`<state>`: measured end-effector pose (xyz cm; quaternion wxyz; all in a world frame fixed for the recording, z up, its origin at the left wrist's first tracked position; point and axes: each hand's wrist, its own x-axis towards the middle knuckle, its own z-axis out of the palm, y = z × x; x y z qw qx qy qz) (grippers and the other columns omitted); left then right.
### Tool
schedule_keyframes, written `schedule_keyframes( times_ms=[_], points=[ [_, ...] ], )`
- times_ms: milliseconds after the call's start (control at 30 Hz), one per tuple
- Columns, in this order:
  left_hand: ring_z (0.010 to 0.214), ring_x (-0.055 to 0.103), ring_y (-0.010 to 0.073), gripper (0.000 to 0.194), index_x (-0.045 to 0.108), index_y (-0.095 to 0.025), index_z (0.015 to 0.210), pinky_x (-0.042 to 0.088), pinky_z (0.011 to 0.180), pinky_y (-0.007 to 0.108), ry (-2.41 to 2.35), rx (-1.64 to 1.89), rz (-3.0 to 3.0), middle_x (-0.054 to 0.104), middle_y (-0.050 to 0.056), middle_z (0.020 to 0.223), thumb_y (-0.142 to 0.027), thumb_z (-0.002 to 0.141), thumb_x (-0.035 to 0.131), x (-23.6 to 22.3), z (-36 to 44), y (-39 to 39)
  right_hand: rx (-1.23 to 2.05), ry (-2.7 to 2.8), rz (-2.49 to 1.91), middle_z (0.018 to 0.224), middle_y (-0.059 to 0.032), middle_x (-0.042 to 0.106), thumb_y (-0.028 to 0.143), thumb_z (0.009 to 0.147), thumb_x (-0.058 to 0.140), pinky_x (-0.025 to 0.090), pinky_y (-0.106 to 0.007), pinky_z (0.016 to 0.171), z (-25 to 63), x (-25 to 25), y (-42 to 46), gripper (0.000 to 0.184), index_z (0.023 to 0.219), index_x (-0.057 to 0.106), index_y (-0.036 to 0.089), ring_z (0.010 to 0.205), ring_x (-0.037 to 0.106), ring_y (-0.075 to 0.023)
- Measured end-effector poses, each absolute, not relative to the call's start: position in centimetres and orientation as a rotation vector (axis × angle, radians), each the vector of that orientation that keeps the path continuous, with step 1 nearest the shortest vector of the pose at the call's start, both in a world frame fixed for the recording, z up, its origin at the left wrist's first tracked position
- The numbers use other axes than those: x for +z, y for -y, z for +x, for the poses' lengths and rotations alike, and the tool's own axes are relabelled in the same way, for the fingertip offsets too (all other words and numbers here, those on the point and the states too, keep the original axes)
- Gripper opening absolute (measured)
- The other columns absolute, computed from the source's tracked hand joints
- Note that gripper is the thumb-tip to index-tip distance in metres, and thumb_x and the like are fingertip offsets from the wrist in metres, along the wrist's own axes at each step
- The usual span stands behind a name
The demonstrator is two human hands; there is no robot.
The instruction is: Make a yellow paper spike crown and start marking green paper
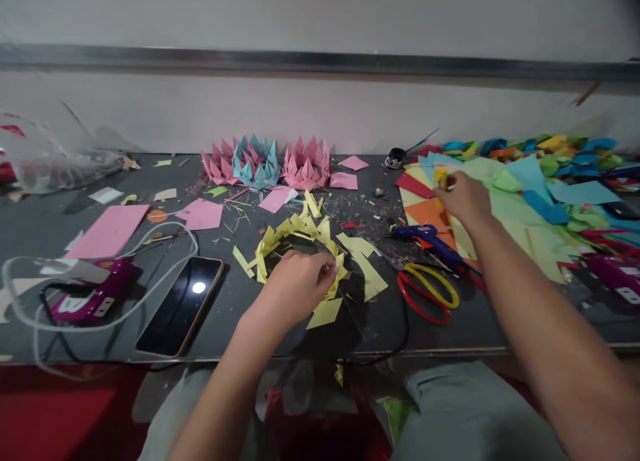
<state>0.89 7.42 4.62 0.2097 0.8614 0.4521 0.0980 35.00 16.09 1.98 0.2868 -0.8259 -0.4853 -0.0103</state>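
Observation:
A ring of folded yellow paper pieces (295, 234) lies on the dark table in front of me. My left hand (299, 286) rests on its near right side, fingers pinched on one yellow piece. My right hand (463, 196) reaches out to the stack of coloured paper sheets (505, 208) at the right, fingers closed round a small yellow object (441, 176) that I cannot name. Loose yellow strips (367, 264) lie beside the ring.
A blue glue gun (430, 240) and red-and-yellow scissors (429, 289) lie right of the ring. Pink and blue paper crowns (267, 161) stand at the back. A phone (183, 304), a magenta device (93, 293) with cables and pink sheets (110, 229) occupy the left.

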Motion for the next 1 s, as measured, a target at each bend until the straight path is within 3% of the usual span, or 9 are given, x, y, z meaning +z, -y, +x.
schedule_keyframes(
  times_ms=[67,200,367,600,1000],
  points=[
    [0.063,0.056,0.015,0.028,0.066,-0.015,0.086,0.04,0.063,0.028,-1.239,0.268,2.408,0.065,0.006,0.069,-0.026,0.086,0.039,4.7,0.9,-7.3,-0.082,1.332,-2.082,0.097,-0.014,0.065,0.04,0.076,0.053,0.038,-0.036,0.076,32.8,3.1,-13.9,0.043,0.105,0.055,0.008,0.094,0.06,-0.0192],
    [0.064,0.055,0.015,0.028,0.066,-0.016,0.086,0.038,0.062,0.027,-1.214,0.286,2.434,0.065,0.006,0.069,-0.026,0.087,0.039,4.7,1.1,-7.1,0.16,1.309,-1.657,0.087,-0.0109,0.066,0.035,0.073,0.061,0.046,-0.03,0.068,27.5,3.2,-7.7,0.029,0.093,0.054,0.015,0.074,0.063,-0.0159],
    [0.067,0.058,0.016,0.03,0.067,-0.015,0.084,0.04,0.068,0.029,-1.218,0.262,2.423,0.067,0.007,0.072,-0.028,0.087,0.041,4.5,1.5,-7.0,0.71,1.597,-1.477,0.088,-0.0053,0.064,0.03,0.075,0.061,0.052,-0.032,0.068,21.2,0.2,-1.3,0.024,0.093,0.05,0.022,0.076,0.063,-0.0181],
    [0.062,0.057,0.015,0.036,0.064,-0.017,0.07,0.03,0.094,0.041,-1.194,0.226,2.495,0.065,0.003,0.064,-0.035,0.088,0.038,3.7,1.4,-7.3,0.789,1.795,-1.431,0.094,-0.0038,0.064,0.028,0.08,0.054,0.049,-0.03,0.075,18.4,-1.7,-0.7,0.028,0.107,0.051,0.021,0.082,0.062,-0.0175],
    [0.05,0.042,0.0106,0.037,0.049,-0.016,0.051,0.035,0.072,0.031,-1.144,0.152,2.551,0.049,0.0,0.049,-0.024,0.085,0.034,3.8,1.7,-7.3,0.784,1.687,-1.35,0.094,-0.0057,0.066,0.028,0.078,0.057,0.051,-0.032,0.073,17.7,-2.7,-1.0,0.023,0.1,0.054,0.021,0.082,0.064,-0.0195]
  ],
)
